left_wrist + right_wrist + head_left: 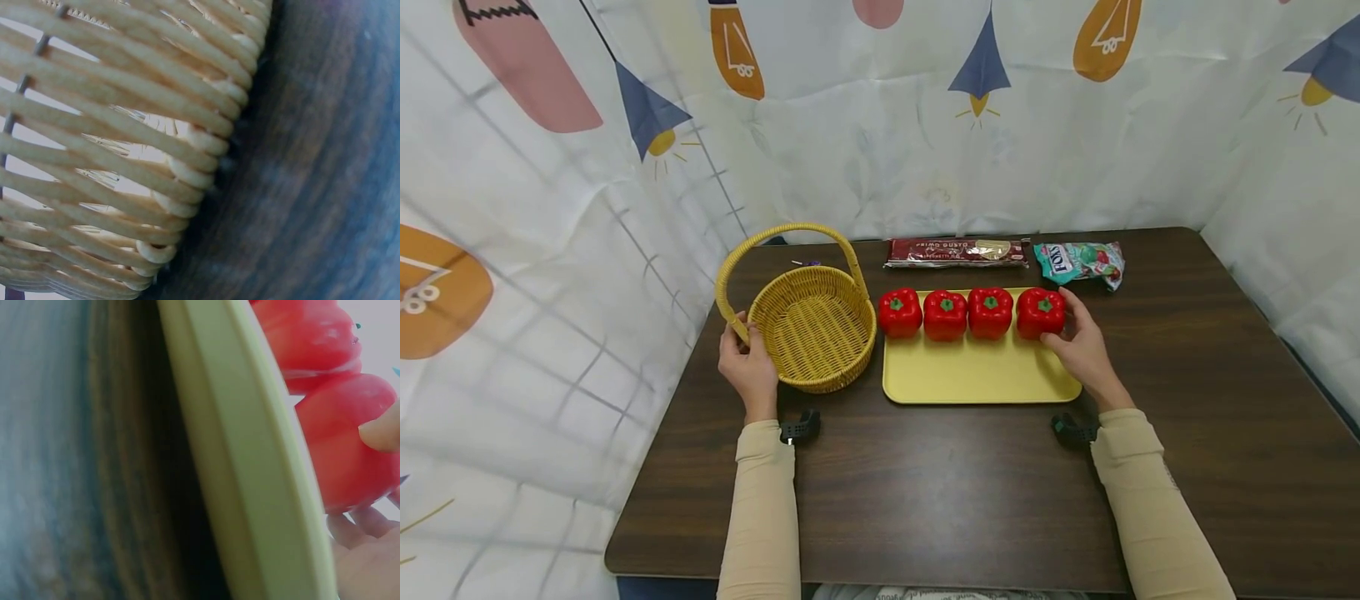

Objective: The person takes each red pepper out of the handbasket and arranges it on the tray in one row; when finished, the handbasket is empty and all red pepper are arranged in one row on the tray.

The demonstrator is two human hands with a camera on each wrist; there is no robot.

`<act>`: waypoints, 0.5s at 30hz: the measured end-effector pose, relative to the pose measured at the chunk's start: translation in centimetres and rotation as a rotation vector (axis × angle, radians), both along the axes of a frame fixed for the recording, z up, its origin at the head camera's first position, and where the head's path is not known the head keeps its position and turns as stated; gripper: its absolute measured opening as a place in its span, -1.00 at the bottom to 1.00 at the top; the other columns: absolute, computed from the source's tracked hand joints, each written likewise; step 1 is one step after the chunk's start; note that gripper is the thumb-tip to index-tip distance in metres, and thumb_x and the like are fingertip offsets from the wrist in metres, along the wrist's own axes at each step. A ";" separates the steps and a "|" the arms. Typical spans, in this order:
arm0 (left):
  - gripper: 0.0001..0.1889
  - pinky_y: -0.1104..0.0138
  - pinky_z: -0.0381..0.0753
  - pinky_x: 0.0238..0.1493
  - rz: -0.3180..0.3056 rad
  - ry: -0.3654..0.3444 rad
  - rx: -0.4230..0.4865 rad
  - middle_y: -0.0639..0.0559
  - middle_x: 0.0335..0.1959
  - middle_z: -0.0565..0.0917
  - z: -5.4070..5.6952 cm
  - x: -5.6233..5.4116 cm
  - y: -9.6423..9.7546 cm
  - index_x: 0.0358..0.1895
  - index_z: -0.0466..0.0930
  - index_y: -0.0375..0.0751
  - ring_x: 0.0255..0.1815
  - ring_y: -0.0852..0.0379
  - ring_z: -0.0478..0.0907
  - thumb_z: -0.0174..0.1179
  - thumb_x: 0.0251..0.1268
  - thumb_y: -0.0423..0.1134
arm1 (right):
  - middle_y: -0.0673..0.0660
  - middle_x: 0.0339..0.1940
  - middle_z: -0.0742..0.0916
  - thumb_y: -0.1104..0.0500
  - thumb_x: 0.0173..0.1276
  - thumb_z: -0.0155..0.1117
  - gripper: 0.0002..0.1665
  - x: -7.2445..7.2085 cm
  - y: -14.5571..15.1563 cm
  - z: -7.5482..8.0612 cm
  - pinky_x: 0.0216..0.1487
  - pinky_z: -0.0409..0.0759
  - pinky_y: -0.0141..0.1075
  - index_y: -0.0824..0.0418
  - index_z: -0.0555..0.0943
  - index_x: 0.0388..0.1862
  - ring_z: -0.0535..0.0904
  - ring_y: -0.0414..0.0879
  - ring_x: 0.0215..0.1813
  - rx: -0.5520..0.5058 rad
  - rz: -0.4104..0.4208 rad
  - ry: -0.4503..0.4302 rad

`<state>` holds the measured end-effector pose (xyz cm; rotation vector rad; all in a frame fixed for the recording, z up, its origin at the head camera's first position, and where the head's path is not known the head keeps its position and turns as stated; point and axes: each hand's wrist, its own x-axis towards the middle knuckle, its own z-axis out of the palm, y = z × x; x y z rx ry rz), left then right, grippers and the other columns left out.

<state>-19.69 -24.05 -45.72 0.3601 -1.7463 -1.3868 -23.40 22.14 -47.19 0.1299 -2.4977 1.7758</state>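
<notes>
My left hand [749, 367] grips the yellow wicker basket [812, 379] by the left foot of its arched handle. Only the basket's woven wall [112, 144] shows in the left wrist view; the hand is out of that frame. At the right end of a row of red bell peppers, my right hand [1081, 343] holds the last bell pepper [1039, 312], thumb in front and fingers on its right side. In the right wrist view the thumb [381, 432] presses against this pepper [340, 450]. The peppers stand along the back of a yellow tray [970, 383].
Behind the tray lie a dark red spaghetti packet [957, 252] and a green Fox's packet [1081, 262]. A small purple-tipped item [807, 263] lies behind the basket. Patterned white curtains [880, 125] border the dark wooden table [940, 500].
</notes>
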 end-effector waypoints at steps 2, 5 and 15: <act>-0.72 0.44 0.44 -0.21 0.003 -0.002 0.000 -0.39 -0.10 0.56 0.0 0.0 0.0 0.11 0.57 -0.42 -0.21 0.12 0.49 0.09 0.42 -0.40 | 0.35 0.49 0.25 0.47 0.27 0.14 -0.06 0.4 -0.4 0.8 0.37 0.18 0.20 0.27 0.00 0.57 0.18 0.29 0.41 -0.011 0.000 -0.008; -0.72 0.43 0.44 -0.22 0.002 0.002 -0.002 -0.40 -0.10 0.56 0.0 0.0 0.0 0.11 0.57 -0.43 -0.22 0.11 0.49 0.09 0.42 -0.40 | 0.39 0.48 0.26 0.49 0.26 0.12 -0.08 0.7 -0.8 1.5 0.38 0.15 0.22 0.32 0.00 0.56 0.18 0.30 0.40 -0.024 -0.002 -0.007; -0.72 0.43 0.44 -0.21 0.009 -0.002 -0.004 -0.38 -0.10 0.57 0.0 0.0 0.0 0.11 0.57 -0.42 -0.22 0.15 0.49 0.08 0.42 -0.41 | 0.30 0.49 0.28 0.45 0.29 0.12 -0.07 -0.7 0.2 -1.3 0.42 0.13 0.15 0.21 0.00 0.58 0.18 0.22 0.40 -0.025 -0.008 0.025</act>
